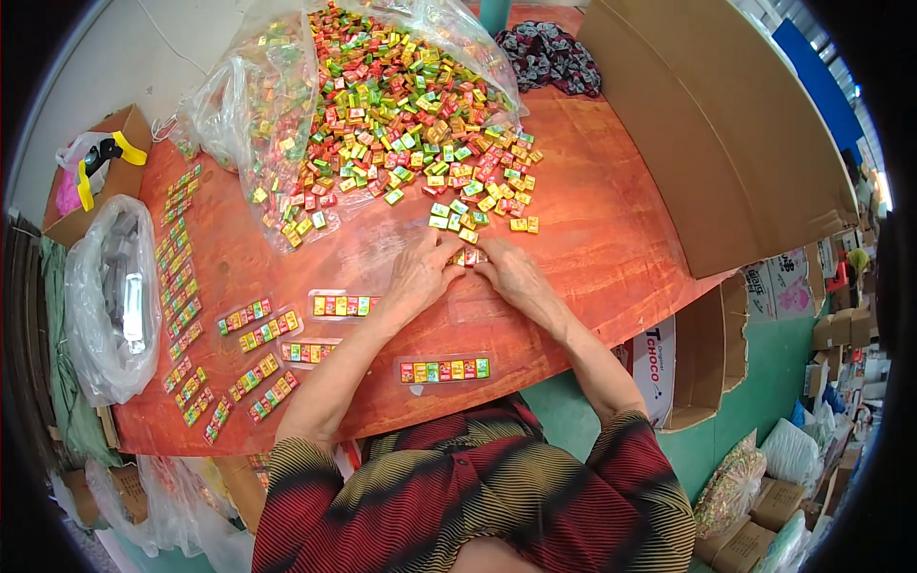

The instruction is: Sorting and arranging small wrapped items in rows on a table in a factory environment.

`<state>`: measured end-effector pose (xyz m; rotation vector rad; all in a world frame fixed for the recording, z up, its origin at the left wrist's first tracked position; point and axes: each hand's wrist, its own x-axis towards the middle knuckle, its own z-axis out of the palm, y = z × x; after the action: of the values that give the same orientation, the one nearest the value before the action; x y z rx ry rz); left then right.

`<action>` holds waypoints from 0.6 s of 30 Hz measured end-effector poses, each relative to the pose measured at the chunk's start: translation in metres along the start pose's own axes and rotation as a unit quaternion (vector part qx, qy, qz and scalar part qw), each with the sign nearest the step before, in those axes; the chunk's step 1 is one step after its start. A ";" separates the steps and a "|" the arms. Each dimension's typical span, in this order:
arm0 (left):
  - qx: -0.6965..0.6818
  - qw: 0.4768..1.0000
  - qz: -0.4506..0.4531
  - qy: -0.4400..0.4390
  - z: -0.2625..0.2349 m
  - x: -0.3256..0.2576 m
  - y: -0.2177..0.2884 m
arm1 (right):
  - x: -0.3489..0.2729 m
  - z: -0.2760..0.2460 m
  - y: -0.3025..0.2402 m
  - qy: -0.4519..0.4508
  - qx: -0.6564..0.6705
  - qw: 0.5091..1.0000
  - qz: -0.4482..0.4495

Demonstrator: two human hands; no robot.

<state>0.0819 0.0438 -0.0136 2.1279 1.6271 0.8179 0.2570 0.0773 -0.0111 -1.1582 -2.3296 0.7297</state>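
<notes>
My left hand (420, 272) and my right hand (517, 275) meet near the middle of the red table. Between their curled fingertips is a short row of small boxes (468, 257), mostly red and white, pressed from both sides. My fingers partly hide this row. Loose yellow-green boxes (453, 219) lie just beyond my fingertips, at the near edge of a large heap of small coloured boxes (382, 105). Nearer to me lies a clear strip pack (444, 370) holding a row of such boxes. Two more packs (344, 305) are by my left forearm.
Filled packs (179, 272) line the left of the red table (602, 210). A clear plastic bag (277, 124) spreads around the heap. A tall cardboard sheet (707, 124) stands at the right. Dark patterned cloth (549, 59) lies at the back; a bag of clear plastic (113, 296) sits left.
</notes>
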 end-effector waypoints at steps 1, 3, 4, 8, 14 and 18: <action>0.007 1.000 -0.010 -0.012 -0.002 0.000 0.003 | 0.001 0.002 0.000 -0.009 -0.002 1.000 -0.008; 0.015 0.999 -0.019 -0.023 -0.004 -0.001 0.003 | 0.004 0.002 -0.005 -0.002 0.005 1.000 -0.018; 0.010 1.000 -0.013 -0.011 -0.004 -0.003 0.001 | 0.006 0.002 -0.006 0.004 0.012 0.999 -0.029; -0.003 1.000 -0.007 0.018 -0.004 -0.006 -0.001 | 0.020 -0.013 0.003 0.062 -0.043 0.995 0.062; -0.002 1.000 -0.002 0.014 -0.003 -0.004 0.000 | 0.043 -0.014 0.024 0.158 -0.171 0.972 0.039; 0.001 1.000 -0.017 0.010 -0.006 -0.004 0.003 | 0.024 -0.019 0.018 0.093 -0.130 0.987 -0.004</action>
<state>0.0798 0.0392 -0.0083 2.0935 1.6693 0.8303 0.2654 0.1112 -0.0043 -1.2657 -2.3168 0.3036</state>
